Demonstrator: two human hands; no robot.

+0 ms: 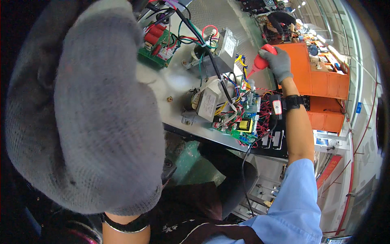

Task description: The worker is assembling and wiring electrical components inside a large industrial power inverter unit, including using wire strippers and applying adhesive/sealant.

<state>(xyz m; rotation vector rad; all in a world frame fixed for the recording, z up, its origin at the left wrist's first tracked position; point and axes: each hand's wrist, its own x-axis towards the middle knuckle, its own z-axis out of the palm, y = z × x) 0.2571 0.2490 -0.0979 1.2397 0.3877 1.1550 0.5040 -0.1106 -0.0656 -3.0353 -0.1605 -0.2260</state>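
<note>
My left hand (107, 110), in a grey knit glove, looms close to the camera and covers much of the left side; its fingers are blurred and I cannot make out whether they hold anything. On the right, my gloved right hand (279, 63) is closed around a red squeeze bottle (260, 62) with a pale pink tapered tip. That tip points down toward yellow and blue wires (242, 61) beside a green circuit board (248, 126). The board sits at the edge of a metal plate (170, 110), with many red wires along its side.
Two grey metal-cased transformers (207, 105) (228, 45) stand on the plate. A green board with red cylinders (156, 36) lies farther back. Black cables cross the plate. An orange cabinet (294, 67) stands beyond my right hand, and a person (281, 20) is in the distance.
</note>
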